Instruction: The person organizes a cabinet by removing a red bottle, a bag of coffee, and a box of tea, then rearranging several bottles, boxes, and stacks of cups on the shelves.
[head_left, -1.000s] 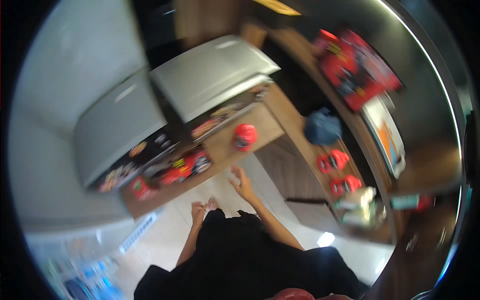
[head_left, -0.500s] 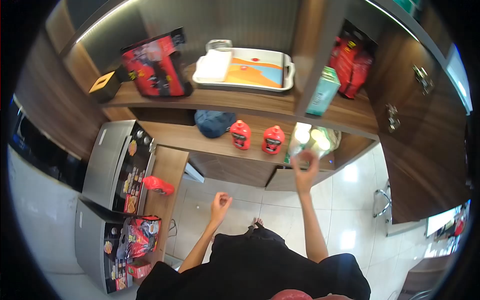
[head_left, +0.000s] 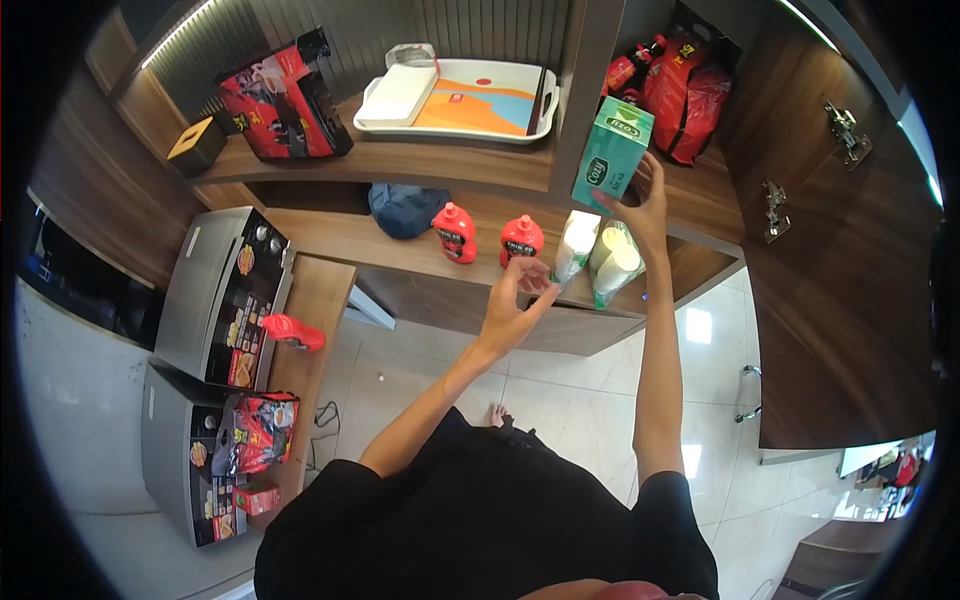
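Observation:
My right hand [head_left: 642, 208] is closed around the lower right of a green Cozy tea box [head_left: 613, 152], thumb along its bottom edge and fingers at its right side. The box is at the front of the upper shelf, by the upright divider. My left hand [head_left: 522, 298] is open and empty, palm partly up, its fingertips overlapping the bottom of a red bottle [head_left: 522, 236] on the lower shelf. Right of that hand stand a clear-wrapped stack of white cups [head_left: 576, 243] and another wrapped cup stack [head_left: 614, 262]. A second red bottle [head_left: 455, 232] is further left.
On the upper shelf are a white tray [head_left: 548, 118], a red-black bag [head_left: 287, 98] and a tissue box [head_left: 197, 146]; red bags [head_left: 683, 100] fill the right compartment. A blue cap [head_left: 405, 210] lies below. An open cabinet door [head_left: 850, 250] juts out at right.
My right hand has risen from in front of the wrapped cups to the tea box and closed on it; the box is turned. My left hand has moved up and right to the shelf edge.

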